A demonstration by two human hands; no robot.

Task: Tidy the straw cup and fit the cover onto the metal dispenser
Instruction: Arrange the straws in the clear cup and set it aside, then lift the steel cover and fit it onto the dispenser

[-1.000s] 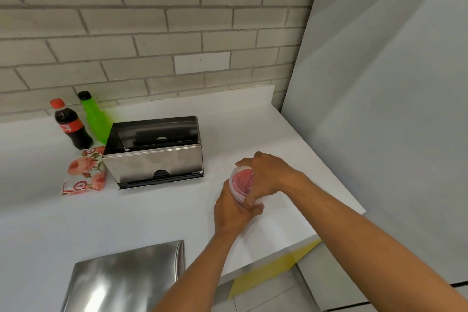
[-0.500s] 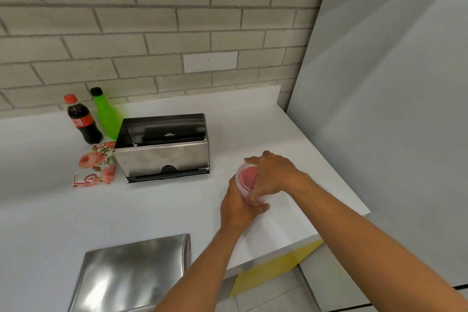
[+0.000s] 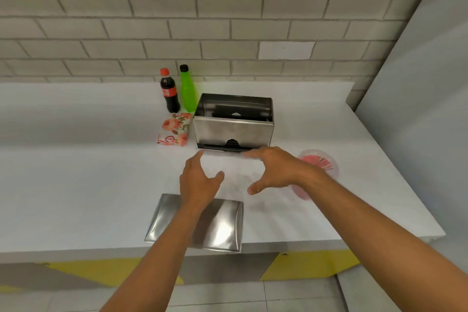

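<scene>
Cover (image 3: 196, 223) lies flat at lower centre of frame, long axis left-right, directly under left hand (image 3: 198, 181), right hand (image 3: 274, 170) further off beside straw cup (image 3: 316, 168), both released and empty, dispenser (image 3: 234, 123) up-frame of fingertips

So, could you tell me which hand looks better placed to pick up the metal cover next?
Probably the left hand: its wrist lies directly over the metal cover at the counter's near edge, open and empty. The right hand, also empty, hovers further right, by the straw cup.
</scene>
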